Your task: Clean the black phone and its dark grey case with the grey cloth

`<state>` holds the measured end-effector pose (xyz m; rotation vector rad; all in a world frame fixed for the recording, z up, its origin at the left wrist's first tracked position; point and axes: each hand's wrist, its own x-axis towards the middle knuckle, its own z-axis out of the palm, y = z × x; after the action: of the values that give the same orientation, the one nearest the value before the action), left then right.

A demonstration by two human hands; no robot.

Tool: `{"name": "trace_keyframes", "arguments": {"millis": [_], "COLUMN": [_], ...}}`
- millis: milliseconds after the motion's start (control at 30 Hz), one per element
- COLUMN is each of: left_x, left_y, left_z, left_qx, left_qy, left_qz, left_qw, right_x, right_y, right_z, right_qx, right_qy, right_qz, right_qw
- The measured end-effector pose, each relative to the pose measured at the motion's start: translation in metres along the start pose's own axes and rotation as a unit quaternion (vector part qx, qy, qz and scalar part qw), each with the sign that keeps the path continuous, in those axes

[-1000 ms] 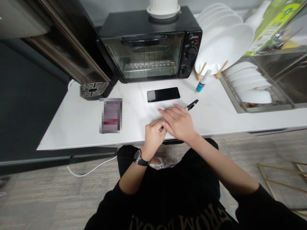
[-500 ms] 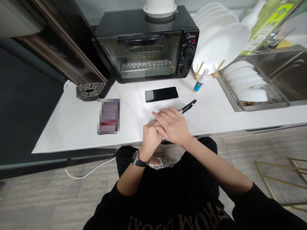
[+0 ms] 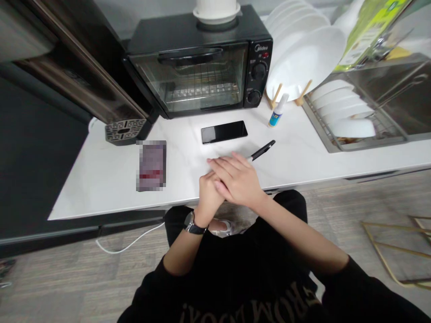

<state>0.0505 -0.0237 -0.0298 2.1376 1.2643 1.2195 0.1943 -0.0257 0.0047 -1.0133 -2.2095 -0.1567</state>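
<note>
My right hand [image 3: 237,179] lies across my left hand [image 3: 210,190] just above the front edge of the white counter. The right fingers are stretched out flat, and no object shows in them. Bent at the knuckles, my left hand has most of its fingers hidden under the right, so its grip is unclear. A black handle [image 3: 263,150] with a pale grey end lies on the counter just beyond my right hand, which hides the rest of it. Farther back lies a black phone [image 3: 224,132]. A watch [image 3: 192,223] is on my left wrist.
At the back stands a black toaster oven [image 3: 202,80]. Right of it are a small spray bottle [image 3: 276,115] and racked white plates [image 3: 303,63]. Bowls [image 3: 343,112] sit by the sink. A blurred-out flat item [image 3: 152,166] lies left, near a drip tray [image 3: 124,130].
My hands stay together, with the right fingers shifting slightly over the left. The whole view has shifted a little. The phone, bottle and black handle stay on the counter.
</note>
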Motion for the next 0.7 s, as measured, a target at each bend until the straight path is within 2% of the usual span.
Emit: {"name": "trace_keyframes", "arguments": {"millis": [67, 133, 233, 300, 400, 467, 533, 600, 700], "left_x": [0.002, 0.005, 0.011, 0.015, 0.022, 0.029, 0.035, 0.039, 0.039], "left_y": [0.005, 0.010, 0.015, 0.015, 0.015, 0.018, 0.024, 0.030, 0.036], "left_z": [0.001, 0.002, 0.003, 0.002, -0.002, -0.004, -0.004, -0.005, -0.013], "left_qx": [0.006, 0.001, 0.001, -0.038, -0.172, -0.251, -0.293, -0.283, -0.145], "left_qy": [0.009, -0.007, -0.048, -0.037, 0.052, 0.108, 0.119, 0.115, 0.141], "left_qz": [-0.004, -0.015, -0.027, -0.045, -0.076, -0.064, -0.039, -0.015, 0.045], "left_qw": [1.000, 1.000, 0.998, 0.998, 0.981, 0.960, 0.948, 0.952, 0.978], "right_x": [-0.002, -0.005, -0.010, -0.017, -0.029, -0.036, -0.043, -0.047, -0.052], "right_y": [0.032, 0.067, 0.095, 0.095, 0.082, 0.072, 0.064, 0.062, 0.067], "right_z": [-0.008, -0.018, -0.029, -0.031, -0.027, -0.022, -0.018, -0.015, -0.015], "right_qx": [-0.020, -0.036, -0.024, 0.011, 0.135, 0.245, 0.325, 0.354, 0.342], "right_qy": [0.006, 0.015, 0.018, 0.028, 0.029, -0.005, -0.044, -0.054, -0.022], "right_qz": [0.051, 0.117, 0.149, 0.155, 0.180, 0.177, 0.161, 0.171, 0.233], "right_qw": [0.998, 0.992, 0.988, 0.987, 0.974, 0.953, 0.931, 0.918, 0.910]}}
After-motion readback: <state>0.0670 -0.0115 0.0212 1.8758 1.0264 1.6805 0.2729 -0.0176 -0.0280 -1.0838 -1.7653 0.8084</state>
